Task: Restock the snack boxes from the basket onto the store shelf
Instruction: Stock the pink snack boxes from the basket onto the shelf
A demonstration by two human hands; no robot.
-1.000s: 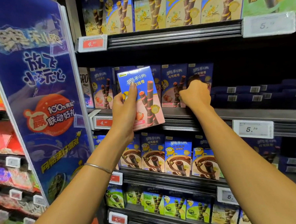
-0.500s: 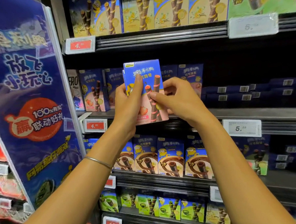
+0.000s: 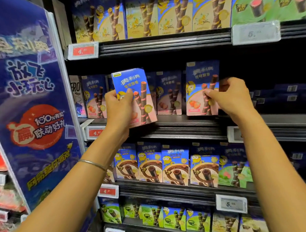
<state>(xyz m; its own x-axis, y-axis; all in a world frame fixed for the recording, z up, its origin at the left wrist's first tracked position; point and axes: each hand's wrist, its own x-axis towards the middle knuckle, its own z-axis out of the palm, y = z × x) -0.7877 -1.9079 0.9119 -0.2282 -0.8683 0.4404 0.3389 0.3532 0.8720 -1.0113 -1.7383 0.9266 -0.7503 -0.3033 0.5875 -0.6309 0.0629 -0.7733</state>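
The middle shelf (image 3: 184,125) holds upright strawberry wafer-roll boxes (image 3: 169,95). The left hand (image 3: 119,107) grips a tilted box (image 3: 138,84) out front. The right hand (image 3: 232,95) pinches the rightmost upright box (image 3: 198,81) by its edge.

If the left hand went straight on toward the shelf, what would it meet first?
Probably the row of pink boxes standing behind its held box. The left hand sits in front of them, though depth is unclear.

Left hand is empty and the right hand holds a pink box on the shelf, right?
No, the left hand isn't empty: in the head view it holds a tilted pink box too. The right hand does hold a pink box on the shelf.
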